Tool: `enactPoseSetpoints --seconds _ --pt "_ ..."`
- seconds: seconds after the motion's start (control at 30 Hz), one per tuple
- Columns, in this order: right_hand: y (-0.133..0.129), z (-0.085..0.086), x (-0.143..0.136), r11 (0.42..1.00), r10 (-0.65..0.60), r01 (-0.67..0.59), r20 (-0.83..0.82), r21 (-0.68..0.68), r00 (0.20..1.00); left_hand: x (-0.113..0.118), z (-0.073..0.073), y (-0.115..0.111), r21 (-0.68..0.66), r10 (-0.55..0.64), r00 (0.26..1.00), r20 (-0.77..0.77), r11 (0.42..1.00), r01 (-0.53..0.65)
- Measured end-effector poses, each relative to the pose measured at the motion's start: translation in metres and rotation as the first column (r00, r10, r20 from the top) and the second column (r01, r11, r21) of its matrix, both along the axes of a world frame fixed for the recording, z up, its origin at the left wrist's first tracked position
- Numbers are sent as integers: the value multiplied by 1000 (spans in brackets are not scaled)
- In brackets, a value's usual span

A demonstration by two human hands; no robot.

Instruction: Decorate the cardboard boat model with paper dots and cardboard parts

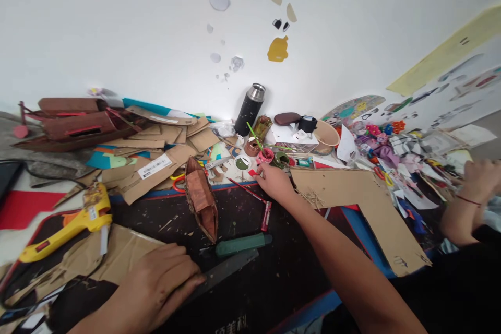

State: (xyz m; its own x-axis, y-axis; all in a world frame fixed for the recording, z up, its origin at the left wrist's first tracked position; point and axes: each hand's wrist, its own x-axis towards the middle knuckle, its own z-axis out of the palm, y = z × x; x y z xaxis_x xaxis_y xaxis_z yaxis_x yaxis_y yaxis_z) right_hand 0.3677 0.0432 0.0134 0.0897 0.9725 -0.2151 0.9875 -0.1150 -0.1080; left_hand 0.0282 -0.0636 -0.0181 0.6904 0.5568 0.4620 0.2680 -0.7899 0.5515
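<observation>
In the head view, one flat grey translucent strip (233, 270) is seen at six o'clock on the dark counter (291, 253), its long axis pointed toward two o'clock. Its near end is overlapped by the left hand (166, 276), fingers drawn together, grip unclear. Toward twelve o'clock from it, one small red piece (252, 173) is neared by the right hand (275, 181), fingertips bunched; pinching cannot be told.

small boat (200, 195): rough, perhaps cardboard | flask neck (257, 92): glossy metal | glue gun (74, 227): plastic
</observation>
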Motion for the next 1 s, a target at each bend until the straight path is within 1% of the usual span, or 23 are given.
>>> enactPoseSetpoints --seconds 0.07,0.17,0.27,0.33,0.43,0.5,0.57,0.63,0.7,0.77,0.8,0.83,0.9,1.0 --pt "-6 -1 0 998 2 1 -46 69 999 1 0 -1 25 -2 1000 -3 1000 2" --pt "-15 1 1 985 10 23 -193 170 981 2 1 -1 59 -3 1000 1 998 3" --pt "-26 5 -1 977 27 49 -349 208 937 5 5 1 76 4 1000 5 997 -4" --pt "-35 7 -5 979 43 51 -446 197 894 6 9 2 88 3 1000 6 996 -3" --pt "-50 8 -12 985 53 53 -589 161 806 8 15 3 109 -7 1000 -4 994 8" --pt "-60 9 -19 990 40 58 -657 127 753 8 19 4 117 -11 1000 -9 993 12" --pt "-69 11 -27 997 8 48 -718 58 696 7 21 5 104 -11 1000 -7 995 12" --pt "-77 16 -37 1000 -5 12 -759 4 651 4 23 5 51 24 999 24 998 -26" --pt "-84 22 -49 999 10 -46 -790 -23 613 1 25 5 -46 111 992 59 993 -108" --pt "-90 28 -61 995 17 -93 -806 -48 591 -1 26 4 -179 200 978 56 966 -188" --pt "-93 31 -67 990 21 -122 -808 -64 590 -1 28 4 -247 227 973 37 946 -211" --pt "-96 33 -73 988 34 -142 -806 -62 591 -1 29 4 -309 237 971 14 925 -221" --pt "-101 35 -84 977 73 -202 -796 -62 600 1 31 5 -401 219 976 -11 893 -205" --pt "-107 35 -95 963 121 -264 -791 -53 600 4 35 5 -446 165 986 -9 882 -152"
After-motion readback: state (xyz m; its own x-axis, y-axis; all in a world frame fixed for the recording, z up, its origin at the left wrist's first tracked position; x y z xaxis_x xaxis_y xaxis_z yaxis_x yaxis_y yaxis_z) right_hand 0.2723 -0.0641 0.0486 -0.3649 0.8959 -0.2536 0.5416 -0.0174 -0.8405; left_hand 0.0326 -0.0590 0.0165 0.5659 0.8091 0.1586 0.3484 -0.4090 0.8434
